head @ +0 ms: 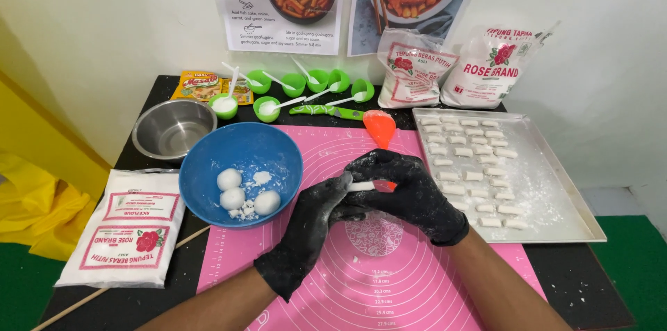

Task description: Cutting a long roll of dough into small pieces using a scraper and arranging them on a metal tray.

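Both my hands wear black gloves dusted with flour and meet over the pink silicone mat [389, 282]. My left hand [313, 230] pinches the end of a short white dough roll [361, 186]. My right hand [410, 195] curls over the roll's other end and grips a small red tool [385, 185], mostly hidden under the fingers. To the left, a blue bowl [208, 157] holds three white dough balls [233, 197] and some crumbs. On the right, a metal tray [556, 192] carries several small cut dough pieces [472, 157] in rows.
An orange scraper [380, 127] with a green handle lies behind my hands. A steel bowl [174, 129], several small green cups with white spoons [306, 84], flour bags [125, 234] [486, 67] and a thin wooden stick [90, 296] surround the mat.
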